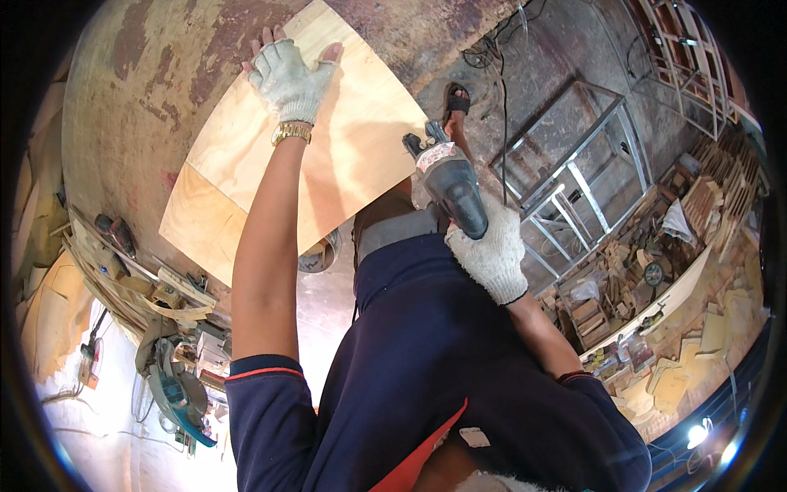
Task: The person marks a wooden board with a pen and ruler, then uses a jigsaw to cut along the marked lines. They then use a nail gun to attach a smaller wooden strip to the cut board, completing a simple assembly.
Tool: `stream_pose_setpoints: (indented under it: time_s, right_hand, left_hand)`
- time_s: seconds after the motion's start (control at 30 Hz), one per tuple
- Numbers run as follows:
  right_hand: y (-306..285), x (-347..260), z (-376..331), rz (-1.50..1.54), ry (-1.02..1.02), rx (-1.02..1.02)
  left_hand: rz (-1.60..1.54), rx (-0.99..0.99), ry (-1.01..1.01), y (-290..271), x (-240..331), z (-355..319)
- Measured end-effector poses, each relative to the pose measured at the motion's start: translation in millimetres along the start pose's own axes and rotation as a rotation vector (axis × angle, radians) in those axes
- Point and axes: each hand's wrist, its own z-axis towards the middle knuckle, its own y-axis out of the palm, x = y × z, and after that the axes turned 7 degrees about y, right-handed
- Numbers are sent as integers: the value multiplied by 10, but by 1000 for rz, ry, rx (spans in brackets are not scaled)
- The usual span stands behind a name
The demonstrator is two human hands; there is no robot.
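Note:
A pale plywood sheet (344, 123) lies over the worktable, with a line running across its left part. My left hand (291, 82), in a white fingerless glove, rests flat with spread fingers on the sheet's far part. A gold watch (293, 131) circles that wrist. In my right hand (492, 250), also gloved in white, is a dark jigsaw (455, 193) with pale tape near its front. Its front end sits at the right edge of the plywood; the blade cannot be made out. My right fingers are partly hidden behind the tool body.
The worn tabletop (131, 107) extends to the left. A welded metal frame (574, 176) stands on the floor at right, near a dark cable (503, 123). Wood scraps (607, 312) lie at lower right. A drill (115, 234) and a circular saw (176, 381) are at left.

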Motion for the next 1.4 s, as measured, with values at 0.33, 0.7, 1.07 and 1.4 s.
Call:
stream_pose_setpoints:
  time_s: [0.33,0.7,1.07,1.4]
  right_hand:
    - [-17,10,-125,17,-115,53]
    - [-383,72,-392,-96,-107,12]
    - [-382,165,-180,-120,-110,-51]
    - [-617,367,-96,-308,-170,-82]
  left_hand:
    - [-2,50,-32,-56,31,9]
    - [35,-8,-100,-272,139,13]
    - [31,68,-188,-234,149,127]
    - [31,60,-184,-232,153,81]
